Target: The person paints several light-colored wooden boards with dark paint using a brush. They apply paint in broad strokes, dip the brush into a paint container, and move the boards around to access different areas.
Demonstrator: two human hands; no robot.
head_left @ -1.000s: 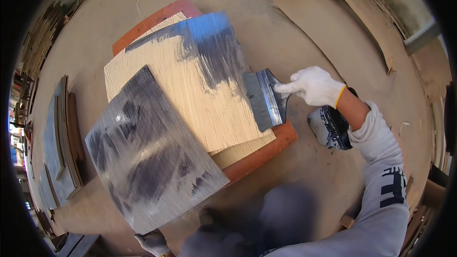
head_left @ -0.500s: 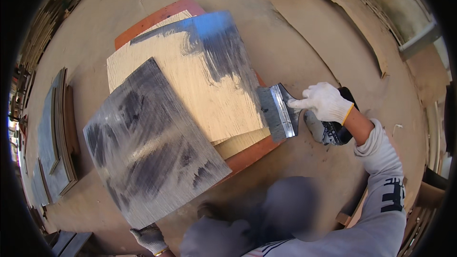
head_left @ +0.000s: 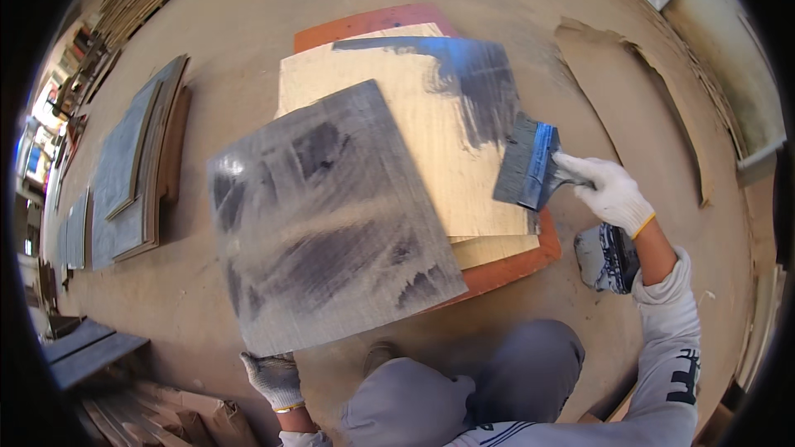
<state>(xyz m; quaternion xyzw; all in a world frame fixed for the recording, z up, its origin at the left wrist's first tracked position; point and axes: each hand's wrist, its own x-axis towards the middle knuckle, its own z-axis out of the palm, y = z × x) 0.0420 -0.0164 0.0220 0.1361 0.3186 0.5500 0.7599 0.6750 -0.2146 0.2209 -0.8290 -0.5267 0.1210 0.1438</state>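
My gloved right hand (head_left: pixel 614 192) is closed round the handle of a wide flat brush (head_left: pixel 528 164). Its dark, wet-looking bristles are over the right edge of a pale wood-grain board (head_left: pixel 414 149), whose far right part is smeared with dark stain. Whether the bristles touch the board I cannot tell. A second board (head_left: pixel 331 223), streaked grey and black, overlaps the pale one on the left. At this board's near corner my gloved left hand (head_left: pixel 276 381) grips the edge, its thumb showing and the other fingers partly hidden beneath.
A reddish board (head_left: pixel 513 269) lies under the pale one. Beside my right forearm stands a stain-smeared container (head_left: pixel 609 258). Stacked grey boards (head_left: pixel 124 165) lie at the left, brown sheet material (head_left: pixel 654 108) at the far right, and dark planks (head_left: pixel 95 352) at the near left.
The view has shifted, so the boards appear farther right. My right hand has turned the brush and brought it farther over the pale board's right edge. My left hand stays at the grey board's corner.
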